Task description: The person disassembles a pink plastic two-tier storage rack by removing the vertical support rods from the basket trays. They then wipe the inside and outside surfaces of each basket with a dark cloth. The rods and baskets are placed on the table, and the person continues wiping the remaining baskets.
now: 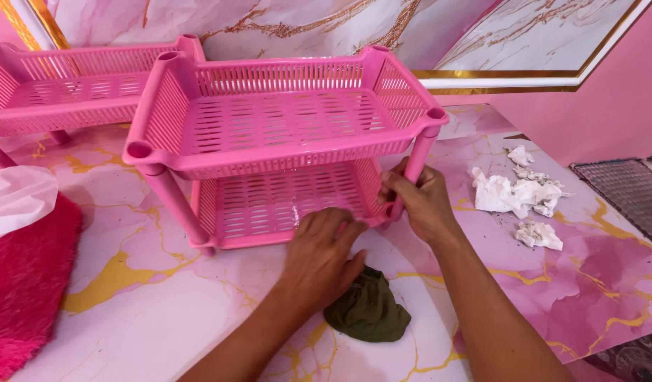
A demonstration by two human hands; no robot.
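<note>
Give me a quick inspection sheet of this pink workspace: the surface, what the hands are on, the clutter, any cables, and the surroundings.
Surface: pink marble-pattern floor with gold veins, dark specks near the right.
Job's things: pink two-tier plastic rack, upright; dark green cloth, bunched in front of it.
Clutter: crumpled white tissues at right; second pink rack behind left; fuzzy red mat; white plastic bag.
Grippers: left hand rests on the lower tier's front edge, above the cloth; right hand grips the front right leg.
Cables: nothing seen.
Surroundings: marble-pattern wall panel with gold trim, pink wall, patterned mat far right.
</note>
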